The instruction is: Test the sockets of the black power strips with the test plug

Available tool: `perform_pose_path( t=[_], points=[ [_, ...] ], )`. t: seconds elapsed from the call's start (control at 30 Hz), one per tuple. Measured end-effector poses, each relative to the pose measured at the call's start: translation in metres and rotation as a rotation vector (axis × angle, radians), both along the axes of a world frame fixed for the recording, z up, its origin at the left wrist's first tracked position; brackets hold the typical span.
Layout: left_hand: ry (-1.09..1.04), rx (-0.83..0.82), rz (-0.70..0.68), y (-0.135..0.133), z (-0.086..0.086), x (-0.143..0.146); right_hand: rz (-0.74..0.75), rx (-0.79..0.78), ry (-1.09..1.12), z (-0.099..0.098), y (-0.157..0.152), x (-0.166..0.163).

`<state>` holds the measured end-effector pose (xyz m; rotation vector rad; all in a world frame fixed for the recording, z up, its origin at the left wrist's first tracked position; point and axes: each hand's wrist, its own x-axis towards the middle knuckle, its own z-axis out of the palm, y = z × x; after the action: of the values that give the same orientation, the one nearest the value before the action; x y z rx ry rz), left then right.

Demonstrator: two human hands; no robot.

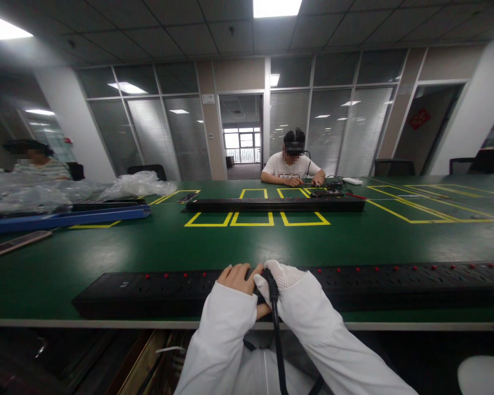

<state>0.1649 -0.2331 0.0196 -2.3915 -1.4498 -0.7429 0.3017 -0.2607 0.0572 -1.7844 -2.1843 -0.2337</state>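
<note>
The right hand (286, 277) grips a cord (273, 291), seemingly working the power strip (156, 291); next calls for alignment; left hand's (239, 278) grip unclear.

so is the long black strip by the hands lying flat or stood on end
Lying flat: the black strip stretches lengthwise along the near edge of the green table, its row of red dots facing up.

Power strip (160, 291) matt plastic; tabletop (164, 249) smooth, glossy.
</note>
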Motion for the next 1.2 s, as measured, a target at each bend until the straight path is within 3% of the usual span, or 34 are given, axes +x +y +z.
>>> perform_pose_path(
  t=[1.2],
  points=[
    [0.012,0.002,-0.002,0.0011,-0.0003,-0.0012,0.025,0.068,0.025,-0.0031,0.0007,0.0017]
  ],
)
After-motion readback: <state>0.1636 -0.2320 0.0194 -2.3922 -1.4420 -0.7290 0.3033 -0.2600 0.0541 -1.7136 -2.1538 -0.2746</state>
